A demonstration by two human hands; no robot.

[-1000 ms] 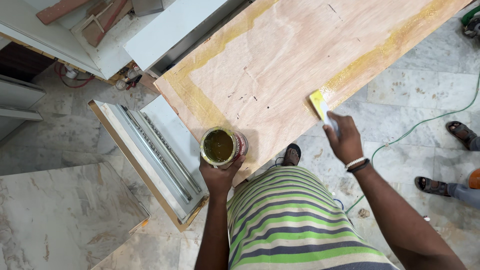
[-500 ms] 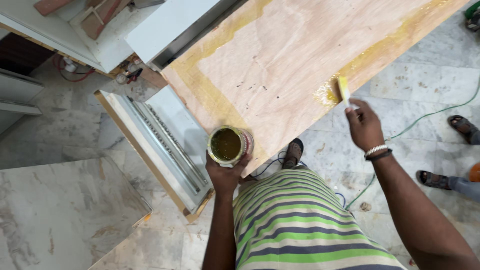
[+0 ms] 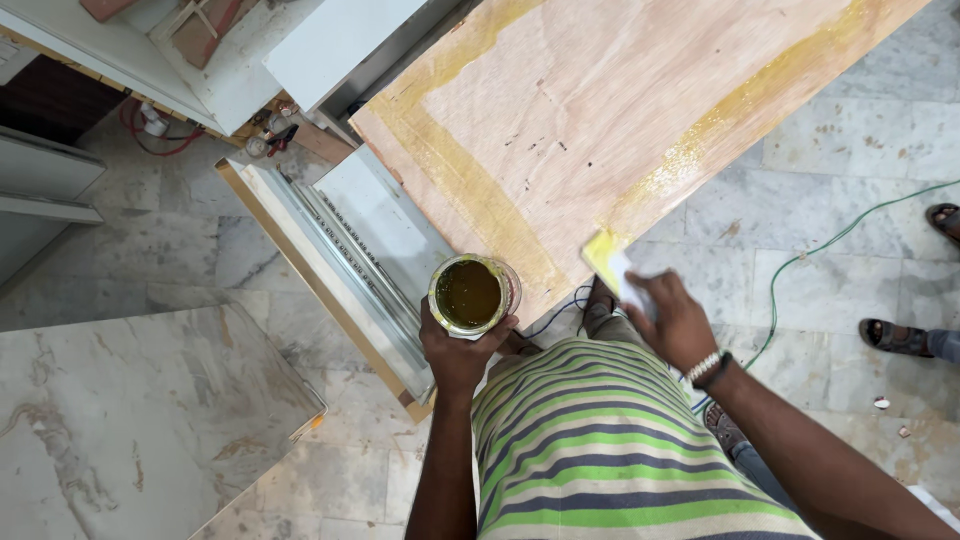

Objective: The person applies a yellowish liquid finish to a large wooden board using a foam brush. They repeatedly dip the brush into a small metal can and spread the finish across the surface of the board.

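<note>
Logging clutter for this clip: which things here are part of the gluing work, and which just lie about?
In use: left hand, glue can, right hand, spreader, plywood.
Lying about: green cable, drawer frame, marble slab, red wire.

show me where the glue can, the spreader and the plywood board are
can [image 3: 471, 296], head view, on the brown glue inside.
spreader [image 3: 604, 255], head view, on its yellow tip.
board [image 3: 620, 90], head view, on the bare middle.

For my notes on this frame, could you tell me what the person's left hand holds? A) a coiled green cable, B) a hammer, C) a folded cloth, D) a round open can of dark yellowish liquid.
D: the left hand grips a round open can of dark yellowish liquid by the plywood board.
</note>
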